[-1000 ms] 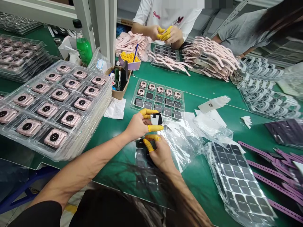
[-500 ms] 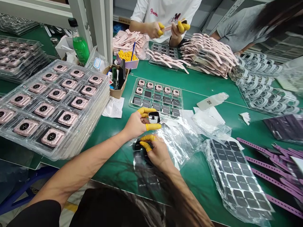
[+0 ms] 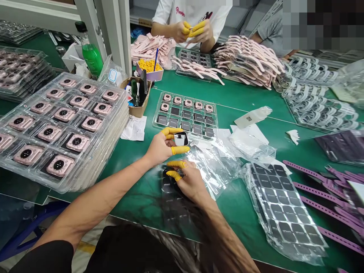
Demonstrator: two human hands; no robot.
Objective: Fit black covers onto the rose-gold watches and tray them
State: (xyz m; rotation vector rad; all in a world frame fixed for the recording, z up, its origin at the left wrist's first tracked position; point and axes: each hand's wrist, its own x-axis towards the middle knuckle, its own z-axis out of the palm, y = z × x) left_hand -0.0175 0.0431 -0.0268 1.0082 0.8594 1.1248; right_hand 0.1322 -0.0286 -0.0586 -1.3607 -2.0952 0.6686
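My left hand [image 3: 159, 148], with yellow finger cots on, pinches a watch case [image 3: 181, 138] by its edges, its glossy screen facing me. Below it, my right hand [image 3: 189, 178], also in yellow finger cots, has thumb and forefinger curled at the top end of a sheet of black square stickers [image 3: 170, 203]. The sheet lies on the green table near the front edge, partly under my right hand and strands of hair. Just beyond the watch case is a clear tray [image 3: 156, 120] with several pink watch cases and dark square pieces in its pockets.
Stacked trays of pink watch cases [image 3: 76, 142] stand left. A bag of black sticker sheets [image 3: 287, 204] and purple straps [image 3: 327, 208] lie right. Clear film [image 3: 218, 167] and a white bottle [image 3: 253, 116] lie mid-table. Opposite, a co-worker's hands [image 3: 196, 32] work near pink straps [image 3: 247, 62].
The view has shifted slightly. My left hand still holds the watch case, now tilted a little differently. The black sheet's top end lies differently under my right fingers. The co-worker's hands have come together.
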